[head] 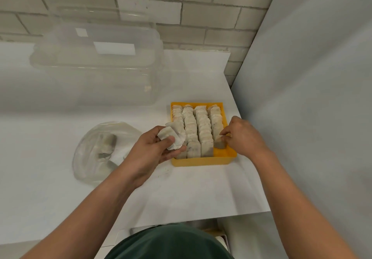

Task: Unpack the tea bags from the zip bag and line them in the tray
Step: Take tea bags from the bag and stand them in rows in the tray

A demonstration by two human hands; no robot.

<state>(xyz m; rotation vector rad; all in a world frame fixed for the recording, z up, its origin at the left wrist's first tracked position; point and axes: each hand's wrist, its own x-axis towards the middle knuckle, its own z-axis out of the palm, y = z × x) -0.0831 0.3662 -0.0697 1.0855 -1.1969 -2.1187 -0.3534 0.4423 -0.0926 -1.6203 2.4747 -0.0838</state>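
A yellow tray (225,154) sits on the white counter, filled with several rows of upright tea bags (194,131). My left hand (155,148) holds a small bunch of tea bags (173,138) at the tray's left front corner. My right hand (241,136) pinches a tea bag (219,143) standing at the front of the rightmost row. The clear zip bag (100,150) lies open to the left, with a few tea bags still inside.
A large clear plastic container (96,65) stands at the back left against the brick wall. A grey wall panel (312,97) rises close on the right of the tray. The counter's front edge (201,221) runs just before my body.
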